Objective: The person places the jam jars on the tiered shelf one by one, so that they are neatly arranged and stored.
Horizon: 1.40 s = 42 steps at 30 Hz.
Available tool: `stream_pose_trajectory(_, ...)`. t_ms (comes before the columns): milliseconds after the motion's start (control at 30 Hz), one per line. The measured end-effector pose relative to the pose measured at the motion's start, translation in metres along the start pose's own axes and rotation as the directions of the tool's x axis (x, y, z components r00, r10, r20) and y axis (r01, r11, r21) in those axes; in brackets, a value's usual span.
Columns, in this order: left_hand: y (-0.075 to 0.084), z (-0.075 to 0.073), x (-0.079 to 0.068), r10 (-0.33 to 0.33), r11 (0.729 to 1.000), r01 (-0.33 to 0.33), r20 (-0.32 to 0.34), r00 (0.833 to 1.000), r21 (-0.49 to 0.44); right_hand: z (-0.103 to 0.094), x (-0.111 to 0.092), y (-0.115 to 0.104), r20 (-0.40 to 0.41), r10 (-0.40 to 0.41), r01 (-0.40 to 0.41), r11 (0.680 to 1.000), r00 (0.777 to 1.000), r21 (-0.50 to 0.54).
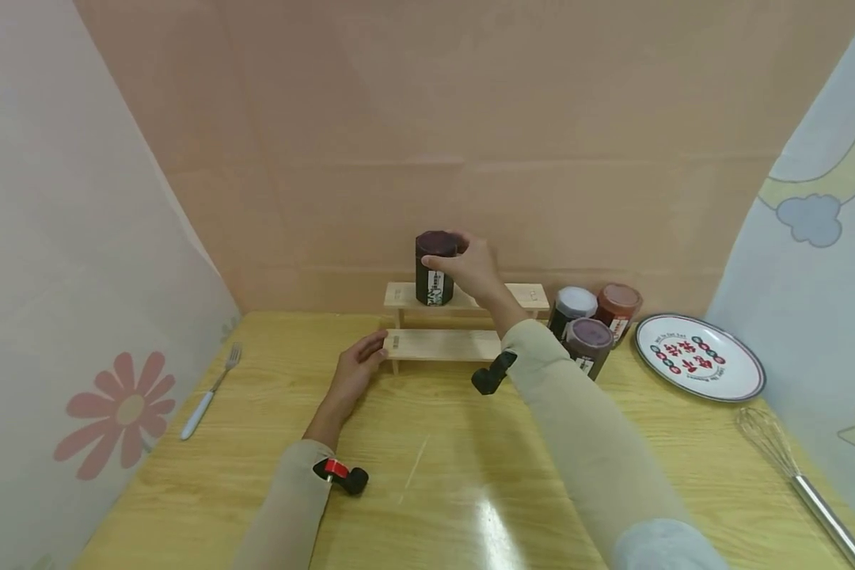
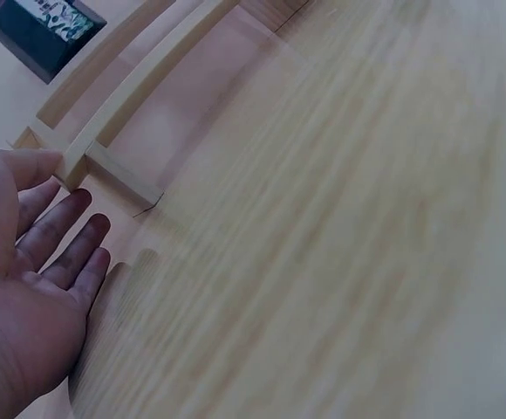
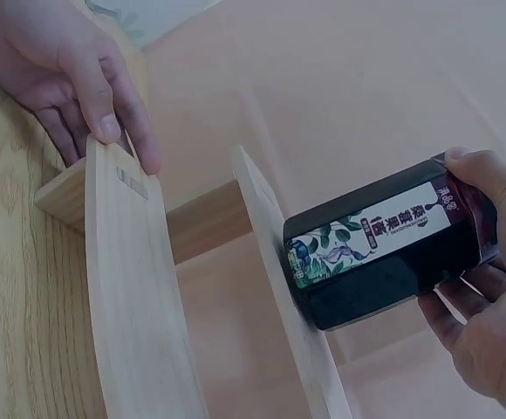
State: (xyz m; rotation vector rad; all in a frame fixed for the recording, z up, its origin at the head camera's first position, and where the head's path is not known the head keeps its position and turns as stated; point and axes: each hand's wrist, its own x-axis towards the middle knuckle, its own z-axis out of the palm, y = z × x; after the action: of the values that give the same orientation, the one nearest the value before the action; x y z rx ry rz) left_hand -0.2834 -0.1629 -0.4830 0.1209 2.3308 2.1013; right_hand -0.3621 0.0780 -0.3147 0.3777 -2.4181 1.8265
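Observation:
In the head view, my right hand (image 1: 473,269) grips a dark, many-sided jar (image 1: 435,291) round its purplish lid, thumb in front and fingers behind. The jar stands upright, its base right at the upper step of a small two-step wooden rack (image 1: 442,344). Its fruit label shows in the right wrist view, where the jar (image 3: 375,240) meets the step's surface. At the left end of the lower step, my left hand (image 1: 356,368) holds the board's end between thumb and index finger. The other fingers of the left hand (image 2: 35,279) extend loosely beside the rack.
Right of the rack stand three more jars, with a white lid (image 1: 575,301), a reddish lid (image 1: 620,296) and a purple lid (image 1: 590,332). Beyond them lie a white plate (image 1: 727,380) with red characters and a whisk (image 1: 798,475). A fork (image 1: 210,396) lies far left.

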Motion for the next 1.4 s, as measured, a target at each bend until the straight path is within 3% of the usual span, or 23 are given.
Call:
stream_pose_trajectory(533,0.003,-0.002,-0.004,0.002,1.0,-0.002,0.029,1.0,0.003,0.009,-0.001,-0.001,-0.044,-0.028,0.022,0.993,0.999,-0.12)
stream_pose_trajectory(933,0.001,-0.001,-0.004,0.002,1.0,-0.002,0.015,1.0,0.013,0.005,-0.003,0.003,0.008,-0.036,0.037,0.995,0.999,-0.095)
stream_pose_trajectory(1133,0.001,-0.002,-0.003,0.004,1.0,-0.004,0.018,1.0,0.012,-0.008,-0.01,0.005,0.07,0.008,-0.003,0.997,0.998,-0.074)
stream_pose_trajectory(1400,0.0,-0.004,0.0,0.004,1.0,-0.005,0.02,1.0,0.023,-0.044,-0.017,0.008,0.09,0.002,0.011,0.989,0.996,-0.144)
